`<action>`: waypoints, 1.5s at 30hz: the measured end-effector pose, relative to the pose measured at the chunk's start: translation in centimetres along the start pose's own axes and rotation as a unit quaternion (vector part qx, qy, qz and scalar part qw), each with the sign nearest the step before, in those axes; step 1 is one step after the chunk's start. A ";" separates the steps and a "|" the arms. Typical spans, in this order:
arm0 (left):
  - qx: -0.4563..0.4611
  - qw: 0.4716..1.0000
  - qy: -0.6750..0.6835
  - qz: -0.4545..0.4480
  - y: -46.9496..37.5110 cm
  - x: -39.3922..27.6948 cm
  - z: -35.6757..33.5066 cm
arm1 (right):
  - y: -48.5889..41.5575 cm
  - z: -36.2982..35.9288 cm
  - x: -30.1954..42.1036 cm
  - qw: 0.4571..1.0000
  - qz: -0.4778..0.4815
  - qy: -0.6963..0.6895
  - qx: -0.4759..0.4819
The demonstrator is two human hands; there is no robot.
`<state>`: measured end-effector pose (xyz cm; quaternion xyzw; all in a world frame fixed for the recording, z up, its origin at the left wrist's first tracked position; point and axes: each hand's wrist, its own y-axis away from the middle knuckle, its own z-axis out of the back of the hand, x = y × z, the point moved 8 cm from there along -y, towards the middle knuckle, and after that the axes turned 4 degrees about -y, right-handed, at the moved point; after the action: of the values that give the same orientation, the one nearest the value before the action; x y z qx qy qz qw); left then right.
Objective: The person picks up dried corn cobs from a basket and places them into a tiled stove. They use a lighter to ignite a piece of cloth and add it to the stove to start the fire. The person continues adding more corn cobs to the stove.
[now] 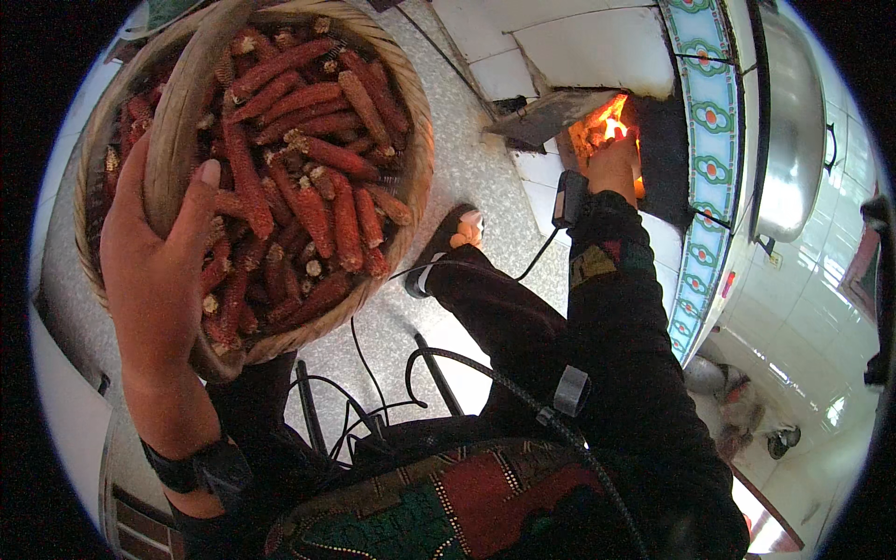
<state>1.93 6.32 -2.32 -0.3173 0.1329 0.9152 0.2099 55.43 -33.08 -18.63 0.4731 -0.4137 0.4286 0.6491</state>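
Note:
My left hand [157,259] is wrapped around the thick wooden handle [183,112] of a woven basket [413,133]. Red corn cobs [308,196], stripped of kernels, fill the basket in a loose heap. On the other side, my right hand [614,164] reaches to the mouth of a tiled stove's firebox, where flames [612,122] burn just beyond the fingers. Its fingertips are lost against the glare, so whether it holds anything is unclear. A dark metal firebox door [560,115] hangs swung out beside the opening.
White tiles [595,49] face the stove, with a flowered tile border [710,115] along its top edge. A large metal pot lid [787,133] lies on the stove top. Black cables [483,367] loop across my lap. My shoe [448,241] rests on the speckled floor [462,126] near the stove.

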 end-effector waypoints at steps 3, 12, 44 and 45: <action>-0.004 1.000 -0.010 -0.012 -0.1 -0.4 0.1 | 0.5 -0.2 0.2 0.996 0.004 0.093 -0.015; 0.044 0.992 0.101 0.068 0.4 -0.1 -0.4 | 16.2 -0.2 -1.9 0.996 0.031 0.019 0.085; 0.035 0.989 0.144 0.032 0.4 -0.3 -0.6 | 17.2 0.8 -0.6 0.980 0.118 0.129 0.100; 0.023 0.994 0.108 0.009 0.2 -0.5 -0.4 | 18.3 0.5 0.2 0.976 0.119 0.151 0.107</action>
<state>2.35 5.83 -2.30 -0.4084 0.1786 0.8741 0.1933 38.04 -30.11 -13.57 0.4175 -0.3160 0.6108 0.5939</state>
